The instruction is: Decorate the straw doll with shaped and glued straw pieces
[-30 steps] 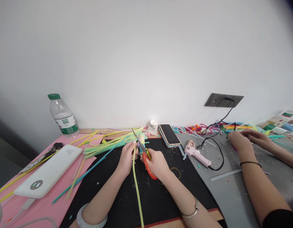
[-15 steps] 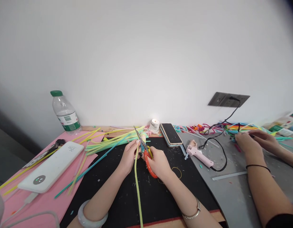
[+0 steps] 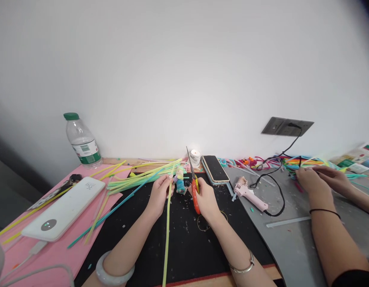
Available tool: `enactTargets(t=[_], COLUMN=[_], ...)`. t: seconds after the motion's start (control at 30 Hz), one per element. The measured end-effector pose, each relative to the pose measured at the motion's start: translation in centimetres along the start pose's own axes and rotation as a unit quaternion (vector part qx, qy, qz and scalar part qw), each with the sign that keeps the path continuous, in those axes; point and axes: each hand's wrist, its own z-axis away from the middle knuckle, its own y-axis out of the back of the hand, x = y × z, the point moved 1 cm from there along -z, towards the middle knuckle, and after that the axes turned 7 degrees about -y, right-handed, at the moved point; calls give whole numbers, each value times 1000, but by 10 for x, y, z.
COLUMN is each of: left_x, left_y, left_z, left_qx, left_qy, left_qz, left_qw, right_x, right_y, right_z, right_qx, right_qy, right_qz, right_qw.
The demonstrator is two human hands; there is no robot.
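Note:
My left hand (image 3: 159, 194) pinches a long yellow-green pipe cleaner (image 3: 167, 235) near its upper end, and the rest hangs down toward the table's front edge. In my right hand (image 3: 206, 198) is a pair of scissors (image 3: 195, 191) with red and yellow handles, blades pointing up and away from the pipe cleaner. Between the hands, a small figure of wound blue and yellow pipe cleaner (image 3: 180, 184) lies on the black mat (image 3: 187, 255). Behind my left hand spreads a bundle of pale green and yellow pipe cleaners (image 3: 133, 181).
Left are a white power bank (image 3: 64, 209) and a water bottle (image 3: 84, 139). Behind my right hand lie stacked phones (image 3: 216, 169) and a white roll (image 3: 195, 158). A pink glue gun (image 3: 250, 195) with a black cord lies right, near another person's hands (image 3: 314, 183).
My right hand has moved the scissors right, away from the pipe cleaner and my left hand. The small wound figure now shows between the hands. My left hand has shifted slightly left.

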Motion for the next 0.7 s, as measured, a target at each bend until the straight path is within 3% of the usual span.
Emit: enactTargets(t=[0.33, 0.5, 0.6, 0.7], left_x=[7, 8, 4, 1], left_y=[-6, -7, -6, -8], left_z=[4, 3, 4, 9], left_qx=[-26, -25, -66, -131], left_qy=[13, 17, 3, -43], left_qz=[-45, -53, -129, -268], left_qw=[999, 998, 989, 953], right_x=[-1, 2, 3, 2], right_y=[-2, -6, -6, -6], right_z=[2, 0, -1, -3], right_qx=[-7, -4, -4, -30], right_qy=[1, -11, -33, -61], right_qz=[-32, -114, -210, -297], right_qw=[999, 993, 977, 952])
